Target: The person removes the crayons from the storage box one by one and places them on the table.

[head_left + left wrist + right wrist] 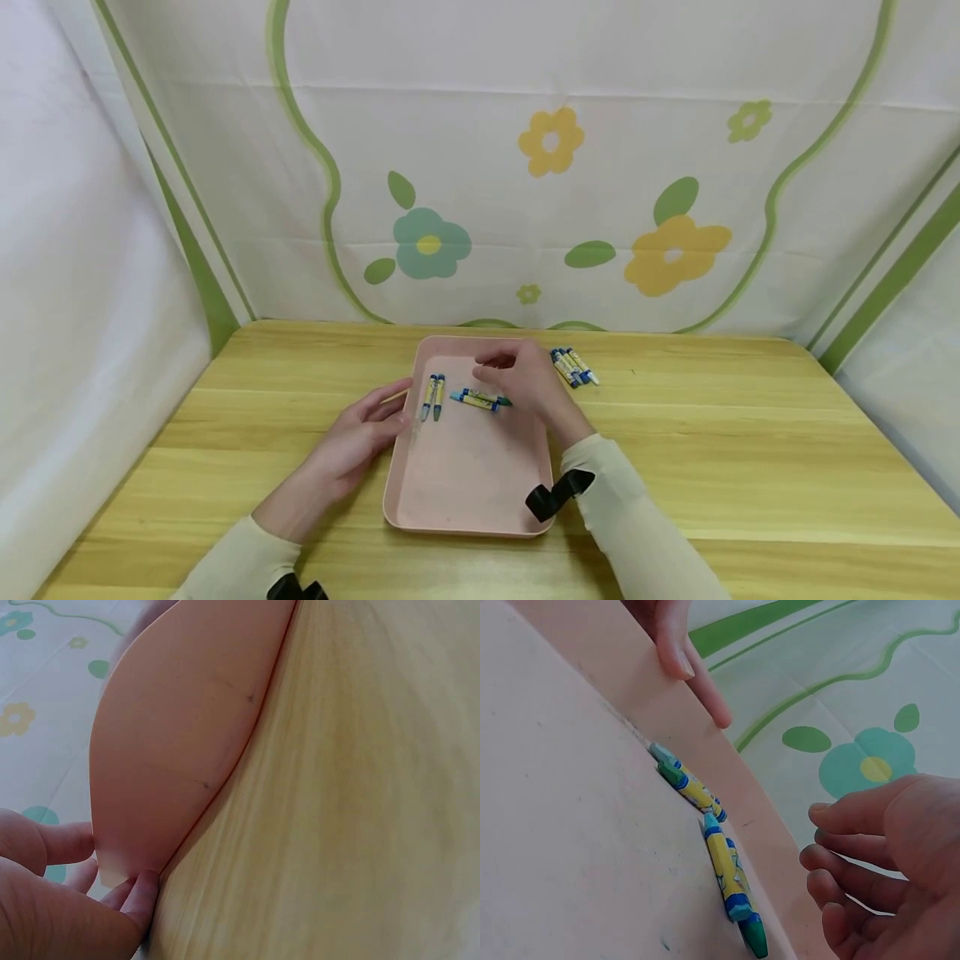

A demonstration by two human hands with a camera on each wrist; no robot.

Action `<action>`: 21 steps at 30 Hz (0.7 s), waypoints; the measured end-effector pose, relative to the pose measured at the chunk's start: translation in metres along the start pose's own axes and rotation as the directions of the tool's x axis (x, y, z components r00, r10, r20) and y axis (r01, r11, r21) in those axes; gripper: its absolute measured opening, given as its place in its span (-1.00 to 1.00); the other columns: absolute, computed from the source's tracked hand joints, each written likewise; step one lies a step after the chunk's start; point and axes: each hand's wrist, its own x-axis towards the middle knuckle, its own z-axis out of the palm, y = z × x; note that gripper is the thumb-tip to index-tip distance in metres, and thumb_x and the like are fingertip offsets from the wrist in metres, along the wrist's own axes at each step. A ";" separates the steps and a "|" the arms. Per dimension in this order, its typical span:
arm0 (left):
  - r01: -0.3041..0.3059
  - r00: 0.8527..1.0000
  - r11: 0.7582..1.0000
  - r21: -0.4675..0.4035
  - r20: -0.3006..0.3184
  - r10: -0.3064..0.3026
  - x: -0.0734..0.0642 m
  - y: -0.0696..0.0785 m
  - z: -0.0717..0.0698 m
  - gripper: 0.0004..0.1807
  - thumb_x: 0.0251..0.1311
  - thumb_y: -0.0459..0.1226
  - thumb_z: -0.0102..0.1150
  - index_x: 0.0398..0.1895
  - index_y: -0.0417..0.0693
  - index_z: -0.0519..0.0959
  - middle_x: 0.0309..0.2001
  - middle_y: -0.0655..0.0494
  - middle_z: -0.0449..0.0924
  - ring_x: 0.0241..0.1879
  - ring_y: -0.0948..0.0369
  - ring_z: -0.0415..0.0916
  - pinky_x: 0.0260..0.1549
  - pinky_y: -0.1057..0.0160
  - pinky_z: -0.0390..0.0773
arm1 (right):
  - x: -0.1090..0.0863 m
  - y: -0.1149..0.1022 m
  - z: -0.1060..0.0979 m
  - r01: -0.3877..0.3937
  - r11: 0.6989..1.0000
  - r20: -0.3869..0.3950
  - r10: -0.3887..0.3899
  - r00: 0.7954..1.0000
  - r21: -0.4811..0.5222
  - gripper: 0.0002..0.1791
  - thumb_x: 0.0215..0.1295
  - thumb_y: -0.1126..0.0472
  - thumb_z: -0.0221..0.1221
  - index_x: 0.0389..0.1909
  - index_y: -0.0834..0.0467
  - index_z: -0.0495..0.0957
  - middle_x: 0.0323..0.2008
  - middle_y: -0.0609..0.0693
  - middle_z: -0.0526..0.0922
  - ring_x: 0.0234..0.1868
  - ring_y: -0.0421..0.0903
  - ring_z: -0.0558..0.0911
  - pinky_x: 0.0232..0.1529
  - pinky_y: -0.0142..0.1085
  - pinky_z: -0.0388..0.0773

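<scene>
A pink tray [472,475] lies on the table with its long side running away from me. My left hand [352,437] touches its left wall with fingers and thumb spread, also seen in the left wrist view. Above the tray's far right part hovers my right hand [528,379], fingers loosely bent and nothing visible between them. Two crayons [432,397] lie side by side along the tray's left wall. Another crayon pair [480,400], yellow-wrapped with light blue and green tips, lies crosswise near the middle; the right wrist view shows it close to my right hand [862,862].
Several more crayons [574,367] lie together on the wooden table [712,467], just right of the tray's far corner. White cloth with flower prints [551,142] hangs behind the table and along both sides.
</scene>
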 end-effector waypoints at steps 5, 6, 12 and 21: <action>-0.003 1.000 1.000 0.002 0.013 0.003 -0.001 0.001 0.001 -0.33 0.57 -0.34 0.07 0.68 0.00 0.20 0.67 -0.20 0.14 0.62 -0.07 0.21 0.35 0.29 0.46 | 0.002 0.001 -0.001 -0.010 0.999 0.029 0.011 1.000 -0.039 -0.73 0.36 0.16 0.44 0.04 0.07 0.80 -0.11 -0.05 0.79 -0.13 -0.08 0.67 -0.18 -0.32 0.63; -0.001 1.000 1.000 0.002 0.009 0.001 -0.001 0.001 0.001 -0.33 0.57 -0.34 0.07 0.68 0.01 0.21 0.67 -0.20 0.14 0.61 -0.07 0.22 0.35 0.29 0.47 | 0.002 0.001 -0.001 -0.009 0.999 0.036 0.010 0.999 -0.040 -0.74 0.35 0.16 0.44 0.03 0.07 0.81 -0.12 -0.04 0.79 -0.13 -0.08 0.67 -0.18 -0.32 0.63; 0.001 1.000 1.000 0.006 0.008 -0.001 -0.001 0.002 0.001 -0.34 0.58 -0.33 0.06 0.68 0.02 0.20 0.67 -0.20 0.14 0.61 -0.07 0.23 0.40 0.23 0.44 | 0.005 0.002 0.001 0.014 0.995 0.067 -0.008 0.998 -0.094 -0.78 0.34 0.18 0.44 -0.02 0.08 0.82 -0.13 -0.05 0.77 -0.16 -0.07 0.65 -0.22 -0.29 0.63; -0.004 1.000 1.000 -0.006 0.008 0.004 0.000 0.000 0.000 -0.33 0.57 -0.34 0.07 0.68 0.01 0.20 0.67 -0.20 0.15 0.60 -0.06 0.23 0.31 0.33 0.50 | 0.010 0.004 0.004 0.018 0.975 0.076 -0.001 0.997 -0.221 -0.86 0.31 0.19 0.47 -0.15 0.09 0.85 -0.18 -0.06 0.79 -0.21 -0.12 0.66 -0.24 -0.30 0.63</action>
